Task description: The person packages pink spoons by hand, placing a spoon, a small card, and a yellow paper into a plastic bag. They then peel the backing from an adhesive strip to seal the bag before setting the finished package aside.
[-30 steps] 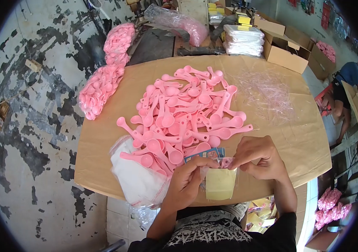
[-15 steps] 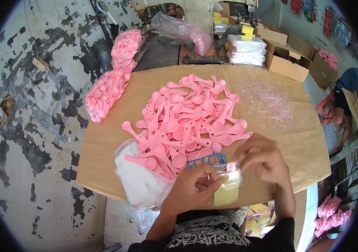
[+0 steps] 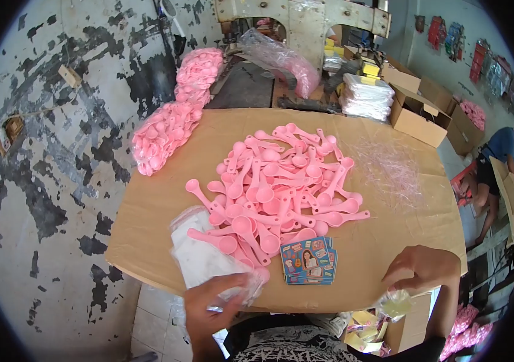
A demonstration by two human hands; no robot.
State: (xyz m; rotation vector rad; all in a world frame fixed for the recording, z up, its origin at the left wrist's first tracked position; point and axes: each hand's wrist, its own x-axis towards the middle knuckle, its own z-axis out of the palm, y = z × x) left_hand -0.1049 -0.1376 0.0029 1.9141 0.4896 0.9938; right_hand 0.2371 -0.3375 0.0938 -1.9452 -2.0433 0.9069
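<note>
My left hand (image 3: 216,303) is at the near-left table edge, thumb and fingers closing around the end of a stack of clear plastic bags (image 3: 195,256). My right hand (image 3: 424,266) is over the near-right edge, fingers curled down. A small clear packet with a yellowish insert (image 3: 396,305) hangs at its fingertips, slightly blurred, above a carton of similar packets (image 3: 367,330). Between my hands lies a small pile of blue printed cards (image 3: 309,260), the top one picturing a person. Behind it spreads a heap of pink plastic scoops (image 3: 278,184), a few overlapping the bags.
Bagged pink scoops (image 3: 169,133) stand along the table's left edge. Thin plastic strands (image 3: 389,172) lie at the right. Stacked white packs (image 3: 365,96), open cardboard boxes (image 3: 420,114) and a heavy metal machine (image 3: 305,27) are behind. Another person (image 3: 498,160) is bent over at far right.
The packet has moved from my left hand to the right, over the carton. My left hand has gone left to the bags. The blue cards are uncovered, and the camera view has shifted.
</note>
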